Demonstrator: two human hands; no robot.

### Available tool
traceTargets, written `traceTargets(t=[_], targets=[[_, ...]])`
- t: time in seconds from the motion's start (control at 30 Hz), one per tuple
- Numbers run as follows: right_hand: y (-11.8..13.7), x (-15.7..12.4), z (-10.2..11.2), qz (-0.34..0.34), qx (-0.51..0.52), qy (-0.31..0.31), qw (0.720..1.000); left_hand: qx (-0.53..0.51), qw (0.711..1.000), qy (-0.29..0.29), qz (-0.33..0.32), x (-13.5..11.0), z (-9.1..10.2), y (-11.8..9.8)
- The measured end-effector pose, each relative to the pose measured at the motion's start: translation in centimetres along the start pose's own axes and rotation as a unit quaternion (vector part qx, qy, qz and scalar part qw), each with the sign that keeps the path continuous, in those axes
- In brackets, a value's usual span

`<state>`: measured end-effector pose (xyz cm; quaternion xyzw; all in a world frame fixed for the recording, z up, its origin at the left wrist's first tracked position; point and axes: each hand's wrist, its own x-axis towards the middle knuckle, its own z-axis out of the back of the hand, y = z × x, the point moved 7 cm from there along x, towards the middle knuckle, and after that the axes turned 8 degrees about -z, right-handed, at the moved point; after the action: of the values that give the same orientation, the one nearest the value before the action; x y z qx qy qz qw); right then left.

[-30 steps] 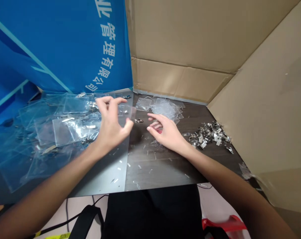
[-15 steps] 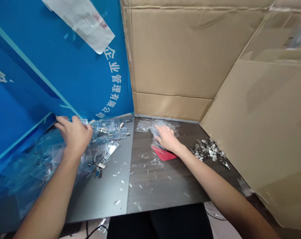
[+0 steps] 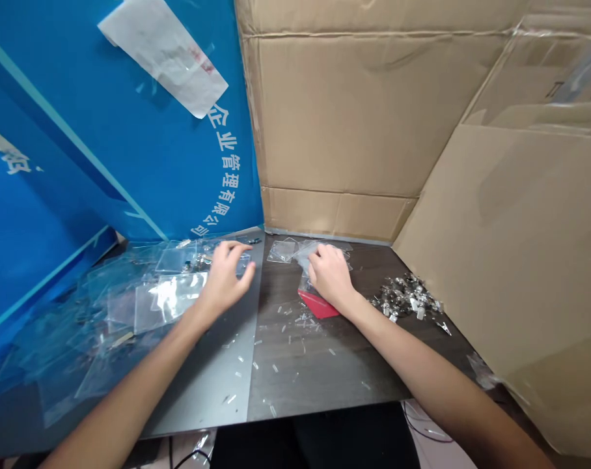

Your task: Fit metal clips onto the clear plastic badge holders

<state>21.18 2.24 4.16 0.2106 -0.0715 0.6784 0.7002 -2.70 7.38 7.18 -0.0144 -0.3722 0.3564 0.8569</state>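
My left hand hovers over the right end of a spread of clear plastic badge sleeves, its thumb and fingers apart with nothing between them. Small metal clips lie among those sleeves. On the dark table, my right hand has its fingers curled down onto a smaller stack of clear plastic sleeves, gripping at its top; the fingertips are partly hidden. A red piece shows beneath the near end of this stack, below the right hand.
A pile of metal clips lies right of my right hand. Small clear strips are scattered over the table. A blue printed panel and cardboard walls close in the back and sides.
My left hand has moved right, from the far left sleeves toward the middle, and its fingers are apart. My right hand's fingers have gone from stretched flat to curled on the stack.
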Motion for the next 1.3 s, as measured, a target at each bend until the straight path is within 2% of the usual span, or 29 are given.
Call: traceTargets(t=[0.07, 0.13, 0.2, 0.27, 0.33, 0.4, 0.43, 0.47, 0.53, 0.6, 0.7, 0.8, 1.03, 1.3], targets=[[0.4, -0.5, 1.4, 0.031, 0.094, -0.057, 0.993, -0.076, 0.996, 0.036, -0.033, -0.6, -1.4, -2.2], [1.3, -1.2, 2.4, 0.092, 0.203, -0.077, 0.972, -0.132, 0.989, 0.058, -0.03, -1.2, -2.3, -3.7], [1.9, -1.8, 3.3, 0.143, 0.286, -0.071, 0.945, -0.186, 0.98, 0.068, -0.001, -1.7, -2.7, -4.3], [1.6, -1.8, 4.1, 0.147, 0.309, -0.058, 0.938, -0.251, 0.964, 0.067, 0.051, -2.0, -3.1, -4.0], [-0.1, -1.3, 4.6, 0.089, 0.261, -0.035, 0.961, -0.327, 0.936, 0.061, 0.115, -2.2, -3.6, -3.4], [-3.4, -0.6, 4.7, -0.032, 0.134, 0.007, 0.99, -0.399, 0.899, 0.052, 0.174, -2.6, -4.0, -2.8], [-5.5, -0.5, 4.7, -0.102, 0.056, 0.039, 0.992, -0.431, 0.879, 0.049, 0.197, -2.7, -4.2, -2.7], [-7.8, -0.6, 4.6, -0.17, -0.011, 0.08, 0.982, -0.458, 0.862, 0.048, 0.213, -2.9, -4.4, -2.6], [-12.1, -1.1, 4.4, -0.287, -0.097, 0.158, 0.94, -0.504, 0.832, 0.044, 0.227, -3.0, -4.7, -2.7], [-15.0, -1.3, 4.3, -0.34, -0.128, 0.198, 0.91, -0.538, 0.808, 0.046, 0.234, -3.2, -5.0, -3.0], [-17.5, -1.4, 3.5, -0.356, -0.126, 0.249, 0.892, -0.573, 0.776, 0.061, 0.257, -3.4, -5.6, -3.5], [-18.9, -1.2, 2.7, -0.365, -0.123, 0.264, 0.884, -0.589, 0.759, 0.065, 0.268, -3.4, -5.8, -4.1], [-20.8, -0.8, 1.6, -0.381, -0.129, 0.244, 0.882, -0.604, 0.754, 0.058, 0.251, -3.4, -6.0, -4.6], [-20.6, -0.8, 1.8, -0.396, -0.126, 0.221, 0.883, -0.606, 0.751, 0.065, 0.253, -3.6, -6.5, -4.3]])
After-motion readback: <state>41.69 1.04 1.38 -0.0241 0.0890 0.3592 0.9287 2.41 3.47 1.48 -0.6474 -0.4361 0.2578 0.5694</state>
